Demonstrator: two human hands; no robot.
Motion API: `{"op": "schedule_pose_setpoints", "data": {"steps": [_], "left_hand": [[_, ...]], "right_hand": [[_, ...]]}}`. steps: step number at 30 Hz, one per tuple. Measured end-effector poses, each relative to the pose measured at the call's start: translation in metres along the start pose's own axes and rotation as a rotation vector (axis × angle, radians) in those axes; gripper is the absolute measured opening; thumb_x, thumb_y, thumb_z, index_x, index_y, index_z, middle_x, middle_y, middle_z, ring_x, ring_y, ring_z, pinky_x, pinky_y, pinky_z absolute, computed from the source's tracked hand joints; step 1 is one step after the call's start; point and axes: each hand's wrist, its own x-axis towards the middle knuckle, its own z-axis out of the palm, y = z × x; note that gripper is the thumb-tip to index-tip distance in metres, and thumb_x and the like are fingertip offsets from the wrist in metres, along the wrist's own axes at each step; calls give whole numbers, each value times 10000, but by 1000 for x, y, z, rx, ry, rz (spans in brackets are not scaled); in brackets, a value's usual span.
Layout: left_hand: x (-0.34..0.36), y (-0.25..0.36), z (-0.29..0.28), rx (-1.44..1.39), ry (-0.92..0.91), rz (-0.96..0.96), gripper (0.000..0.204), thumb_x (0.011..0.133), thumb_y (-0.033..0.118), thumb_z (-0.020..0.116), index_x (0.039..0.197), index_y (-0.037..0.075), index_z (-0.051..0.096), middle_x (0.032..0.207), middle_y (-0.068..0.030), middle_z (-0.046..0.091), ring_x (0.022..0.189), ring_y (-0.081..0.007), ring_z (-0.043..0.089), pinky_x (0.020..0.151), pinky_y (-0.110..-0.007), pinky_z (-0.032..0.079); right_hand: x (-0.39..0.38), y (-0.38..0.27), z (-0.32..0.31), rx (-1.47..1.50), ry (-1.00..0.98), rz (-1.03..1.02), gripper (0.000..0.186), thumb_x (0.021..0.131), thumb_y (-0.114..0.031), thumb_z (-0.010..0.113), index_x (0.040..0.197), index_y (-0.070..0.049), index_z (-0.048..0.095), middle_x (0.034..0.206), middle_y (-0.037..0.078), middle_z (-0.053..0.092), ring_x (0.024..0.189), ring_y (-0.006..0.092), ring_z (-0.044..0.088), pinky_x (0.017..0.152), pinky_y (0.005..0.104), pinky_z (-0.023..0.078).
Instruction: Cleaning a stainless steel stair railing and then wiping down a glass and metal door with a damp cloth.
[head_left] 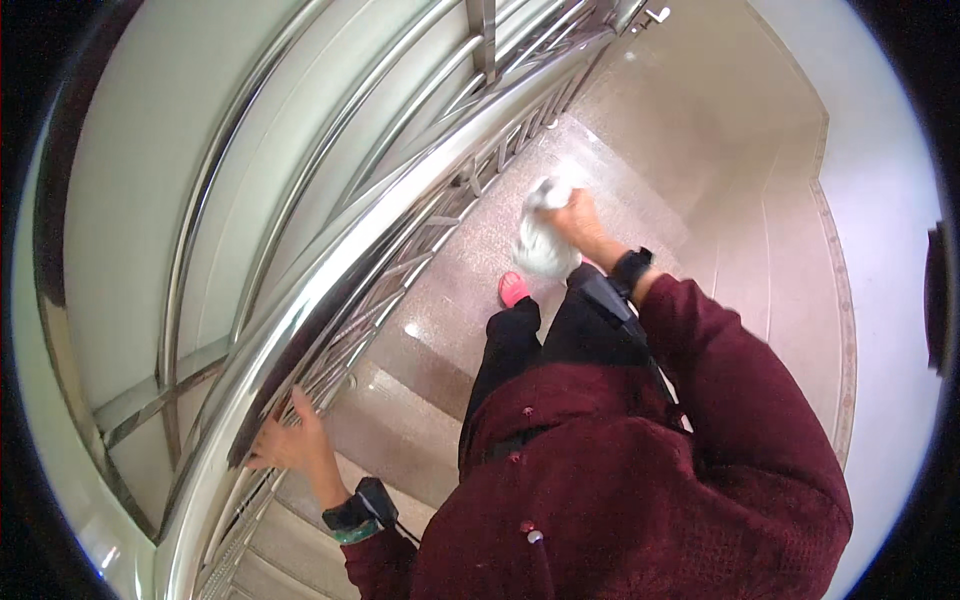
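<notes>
My right hand (578, 222) is closed on a crumpled white cloth (545, 240), which hangs in front of me above the stairs. Motion blurs the cloth a little. At the lower left, my left hand (288, 442) is at the shiny metal handrail (300, 325). Its thumb is stretched apart from the other fingers, whose tips lie along the rail's near side. Whether they press on the metal I cannot tell. Nothing shows inside this hand.
Speckled stone steps (410, 375) run beneath me, and a pink shoe (513, 289) stands on one. Metal balusters (400, 268) line the left side. Beyond them, more curved rails (222, 140) cross a pale wall. A white wall (890, 200) with tiled skirting rises on the right.
</notes>
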Motion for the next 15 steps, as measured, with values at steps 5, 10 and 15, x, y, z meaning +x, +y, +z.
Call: {"op": "schedule_pose_setpoints", "data": {"steps": [5, 10, 15], "left_hand": [[-1, 5, 1, -11, 150, -83, 623, 727, 622, 530, 817, 16, 642, 832, -132, 636, 895, -338, 524, 873, -520, 255], [-1, 3, 4, -128, 130, -122, 532, 755, 563, 553, 761, 44, 669, 822, -123, 646, 838, -323, 531, 868, -501, 276], [1, 5, 10, 36, 291, -45, 388, 752, 423, 599, 737, 44, 679, 859, -122, 650, 883, -355, 523, 844, -505, 297]], "right_hand": [[42, -74, -41, 507, 192, -369, 450, 694, -275, 737, 1024, -25, 559, 909, 122, 636, 822, 200, 625, 716, 322, 507], [65, -134, -16, -199, 30, -854, 513, 755, -511, 562, 938, -35, 620, 958, 144, 579, 864, 341, 533, 785, 409, 423], [111, -77, -20, -180, 231, -700, 433, 772, -421, 562, 993, -50, 586, 880, 204, 576, 836, 376, 530, 784, 450, 420]]}}
